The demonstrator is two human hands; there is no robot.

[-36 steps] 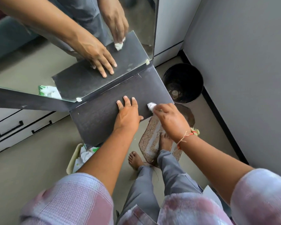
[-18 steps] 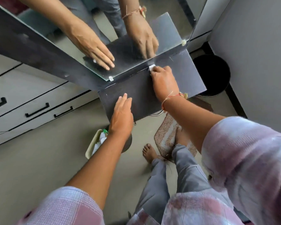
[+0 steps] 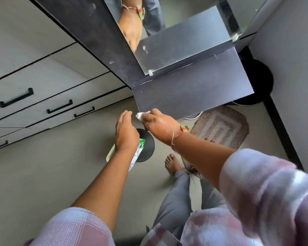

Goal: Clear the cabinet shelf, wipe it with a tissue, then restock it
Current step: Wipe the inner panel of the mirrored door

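While the right hand (image 3: 159, 124) pinches the tissue (image 3: 140, 115) at the shelf (image 3: 194, 89) corner, the left hand (image 3: 125, 131) hovers open beside it.

Tissue (image 3: 140, 115): mostly hidden inside right hand (image 3: 160, 124), only a white wad shows. Green-white packet (image 3: 138, 153), centre frame: largely behind left hand (image 3: 125, 133), print unreadable. Dark bin (image 3: 256, 82), right: mostly under shelf (image 3: 194, 89). Mirror (image 3: 176, 32) cut by top edge.
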